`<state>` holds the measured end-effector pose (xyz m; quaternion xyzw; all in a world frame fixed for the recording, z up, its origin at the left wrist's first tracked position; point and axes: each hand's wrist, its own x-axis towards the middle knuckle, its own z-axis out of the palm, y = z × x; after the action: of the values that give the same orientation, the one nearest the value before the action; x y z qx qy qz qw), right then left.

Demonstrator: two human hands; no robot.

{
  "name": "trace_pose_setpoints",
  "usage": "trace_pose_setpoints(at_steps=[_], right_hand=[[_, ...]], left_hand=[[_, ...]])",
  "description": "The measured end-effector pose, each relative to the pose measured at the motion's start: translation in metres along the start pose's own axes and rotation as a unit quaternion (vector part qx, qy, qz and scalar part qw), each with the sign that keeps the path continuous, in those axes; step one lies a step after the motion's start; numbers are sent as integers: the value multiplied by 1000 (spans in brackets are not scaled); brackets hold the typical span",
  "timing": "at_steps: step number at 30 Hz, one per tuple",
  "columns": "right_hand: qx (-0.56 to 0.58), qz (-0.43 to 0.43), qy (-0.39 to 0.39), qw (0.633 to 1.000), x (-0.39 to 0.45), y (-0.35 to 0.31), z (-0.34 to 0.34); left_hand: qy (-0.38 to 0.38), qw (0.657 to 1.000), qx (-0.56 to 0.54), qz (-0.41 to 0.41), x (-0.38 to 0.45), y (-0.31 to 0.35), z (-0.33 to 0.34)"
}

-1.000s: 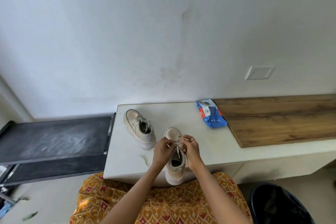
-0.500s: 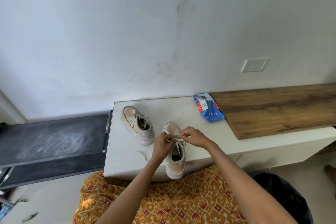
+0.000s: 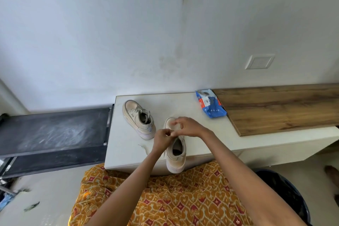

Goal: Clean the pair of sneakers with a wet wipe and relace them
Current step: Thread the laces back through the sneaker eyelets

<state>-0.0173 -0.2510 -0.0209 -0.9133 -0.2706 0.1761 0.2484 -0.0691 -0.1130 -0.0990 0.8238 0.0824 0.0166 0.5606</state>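
Two beige sneakers stand on the white counter point(image 3: 124, 148). The near sneaker point(image 3: 176, 154) points away from me, its heel hanging over the front edge. Both hands work at its laces over the tongue. My left hand point(image 3: 162, 138) pinches a lace with curled fingers. My right hand point(image 3: 187, 127) hovers over the toe, fingers curled around the other lace. The laces themselves are mostly hidden by my fingers. The second sneaker point(image 3: 138, 118) stands laced to the left, further back. A blue wet wipe pack point(image 3: 211, 105) lies at the back right.
A wooden board point(image 3: 278, 108) covers the counter's right part. A black shelf point(image 3: 53, 130) adjoins the counter on the left. A dark bin point(image 3: 286, 194) stands on the floor at lower right. A stray thread point(image 3: 144, 147) lies left of my left wrist.
My right hand has moved up and forward over the toe of the near sneaker, pulling the lace. My left hand stays at the tongue. The camera view shifted slightly.
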Motion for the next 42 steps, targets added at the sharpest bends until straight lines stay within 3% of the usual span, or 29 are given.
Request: trace_pose_setpoints(at_steps=[3,9,16,20,24,30,32,34,35,37,38,39,40,42], right_hand=[[-94,12,-62,994,4,11,7],[11,29,-10,999,-7,24,3],[29,28,-28,999,-10,27,-3],[98,7,38,994,-7,14,-10],[19,27,-43,999,-6,12,4],[171,75,22,982,-16,21,21],[179,84,37,980,-16,19,22],[195,89,45,976,-16,20,25],[206,90,50,973,-16,21,27],[224,95,66,968,-18,24,30],[230,98,73,966,-18,24,32],[234,98,79,964,-18,24,32],[236,99,81,963,-18,23,33],[237,103,81,963,-18,23,33]], left_hand=[[-1,1000,-27,-13,-2,-1,-1],[-26,999,-25,-7,1,-1,-6],[-42,999,5,10,0,6,-7],[-48,999,11,20,-1,7,-9],[-37,999,14,33,-2,5,-9],[-41,998,46,-30,4,7,-22],[-41,995,-55,-76,6,15,-30],[13,966,-234,-108,10,27,-39],[46,930,-343,-123,12,34,-43],[103,827,-538,-129,16,45,-52],[125,787,-591,-123,18,48,-55],[142,774,-606,-118,19,51,-57],[148,783,-592,-117,18,54,-59],[125,855,-492,-107,14,58,-58]])
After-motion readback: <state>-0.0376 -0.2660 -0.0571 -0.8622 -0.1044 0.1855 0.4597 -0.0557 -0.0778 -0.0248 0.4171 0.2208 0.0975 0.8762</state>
